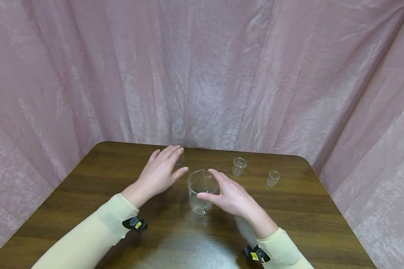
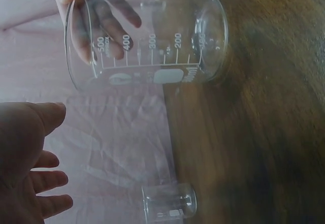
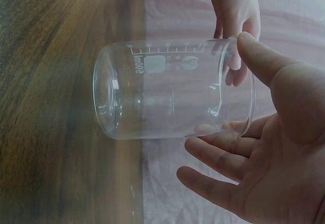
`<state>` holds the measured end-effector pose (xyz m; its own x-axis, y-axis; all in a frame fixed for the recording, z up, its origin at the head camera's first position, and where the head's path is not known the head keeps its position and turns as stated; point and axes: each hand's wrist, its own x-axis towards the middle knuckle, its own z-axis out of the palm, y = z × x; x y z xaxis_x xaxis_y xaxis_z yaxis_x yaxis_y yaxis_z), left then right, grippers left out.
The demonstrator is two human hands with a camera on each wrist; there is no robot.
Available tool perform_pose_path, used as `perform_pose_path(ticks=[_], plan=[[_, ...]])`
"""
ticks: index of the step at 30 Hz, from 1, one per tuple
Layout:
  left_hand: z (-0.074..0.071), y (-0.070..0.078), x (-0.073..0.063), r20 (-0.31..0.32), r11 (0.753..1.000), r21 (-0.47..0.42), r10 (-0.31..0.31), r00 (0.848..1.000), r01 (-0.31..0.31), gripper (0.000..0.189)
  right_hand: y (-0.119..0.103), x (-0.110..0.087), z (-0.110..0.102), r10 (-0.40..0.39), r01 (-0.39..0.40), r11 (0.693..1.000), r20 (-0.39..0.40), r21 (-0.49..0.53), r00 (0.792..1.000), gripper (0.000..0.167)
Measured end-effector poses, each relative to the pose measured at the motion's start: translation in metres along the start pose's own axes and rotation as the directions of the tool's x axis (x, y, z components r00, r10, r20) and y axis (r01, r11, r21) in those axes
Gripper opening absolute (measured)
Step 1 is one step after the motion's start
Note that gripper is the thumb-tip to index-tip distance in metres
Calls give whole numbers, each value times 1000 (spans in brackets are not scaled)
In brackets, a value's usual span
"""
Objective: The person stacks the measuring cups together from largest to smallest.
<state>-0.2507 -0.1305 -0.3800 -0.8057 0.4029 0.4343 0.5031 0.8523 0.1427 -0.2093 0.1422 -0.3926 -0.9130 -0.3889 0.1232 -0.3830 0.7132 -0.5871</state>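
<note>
A large clear glass beaker [image 1: 198, 205] with white graduations stands upright on the wooden table in front of me. My right hand [image 1: 231, 193] holds it near the rim from the right, thumb on the near side and fingers round the far side. Through the glass in the left wrist view, the spread fingers of that hand show. My left hand [image 1: 159, 171] is held out left of the large beaker, palm down with fingers extended and nothing in it. Its fingers partly hide a small beaker [image 1: 179, 161] at the back, which the left wrist view also shows.
Two more small glass beakers stand to the right: one [image 1: 238, 167] toward the back and a smaller one [image 1: 272, 179] farther right. Pink curtains [image 1: 215, 93] hang behind the table [image 1: 306, 209] and at both sides.
</note>
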Motion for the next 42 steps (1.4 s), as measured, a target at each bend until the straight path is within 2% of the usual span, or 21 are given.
perform_pose_path(ticks=[16, 36, 42], plan=[[10, -19, 13, 32, 998, 3, -70, 997, 70, 76, -1, 0, 0, -3, 3, 1000, 0, -5, 1000, 92], [28, -47, 18, 57, 987, -4, -158, 986, 158, 74, -1, -1, 0, 6, -6, 1000, 0, -10, 1000, 93], [35, -57, 24, 69, 983, -13, -179, 981, 181, 74, -2, -1, -1, 1, -1, 1000, 1, -8, 1000, 93]])
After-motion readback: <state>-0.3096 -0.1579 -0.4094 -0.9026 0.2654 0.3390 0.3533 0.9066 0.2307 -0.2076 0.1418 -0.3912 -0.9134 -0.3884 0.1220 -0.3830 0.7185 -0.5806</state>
